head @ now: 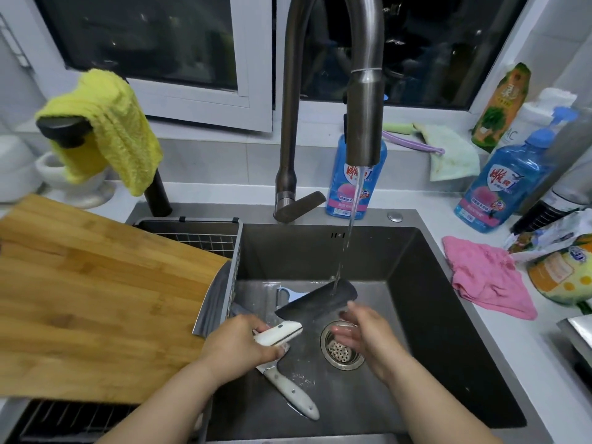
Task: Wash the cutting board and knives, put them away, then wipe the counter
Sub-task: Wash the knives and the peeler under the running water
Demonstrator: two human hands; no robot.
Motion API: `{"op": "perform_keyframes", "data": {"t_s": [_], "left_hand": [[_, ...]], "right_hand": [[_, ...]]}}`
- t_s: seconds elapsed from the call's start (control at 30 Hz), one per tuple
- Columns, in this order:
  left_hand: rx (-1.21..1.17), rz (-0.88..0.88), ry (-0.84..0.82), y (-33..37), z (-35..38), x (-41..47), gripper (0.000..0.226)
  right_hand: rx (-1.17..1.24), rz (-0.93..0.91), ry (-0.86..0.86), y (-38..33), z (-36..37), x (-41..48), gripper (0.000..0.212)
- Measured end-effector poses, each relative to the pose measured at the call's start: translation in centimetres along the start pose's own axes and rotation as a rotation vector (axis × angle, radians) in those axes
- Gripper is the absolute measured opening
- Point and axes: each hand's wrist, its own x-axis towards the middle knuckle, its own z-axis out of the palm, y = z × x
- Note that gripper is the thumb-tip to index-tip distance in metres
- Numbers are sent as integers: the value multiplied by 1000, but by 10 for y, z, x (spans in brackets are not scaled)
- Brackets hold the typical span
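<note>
Over the sink, left hand grips the cleaver, right hand flat beside its blade.

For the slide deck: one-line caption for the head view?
Left hand holds a white-handled, dark-bladed cleaver under water from the steel tap, open right hand at its blade.
</note>
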Motion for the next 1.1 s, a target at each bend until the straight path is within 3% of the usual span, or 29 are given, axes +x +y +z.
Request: {"op": "perform_keyframes", "data": {"t_s": [0.13,0.33,0.43,0.5,0.57,0.7,0.8,0.9,1.1], "left_hand": [[-105,7,-65,-3,-10,-12,25],[-336,-49,-207,-14,-42,-33,16],[-445,-64,-262,-17,-61,-47,28],[-477,-54,-186,-21,-70,-54,31],[-470,-31,-47,-23,-75,-61,17],[-395,-53,207,-34,-77,-70,31],[-270,-117,332,-51,-75,-70,34],[-113,-192,391,-67,-70,-66,16],[39,-256,320,-91,-48,-45,26]], "right_hand": [[109,6,-54,-12,18,-7,20],[44,-53,-100,-29,43,-14,25],[8,-103,-149,-36,59,-17,23],[-7,-135,-184,-42,72,-20,21],[-17,-166,-222,-47,87,-21,20],[-98,-258,-338,-54,119,-17,32],[-405,-369,-333,-48,134,-5,39],[-718,-471,-404,-35,136,12,39],[-1135,-618,-566,-17,143,31,50]]}}
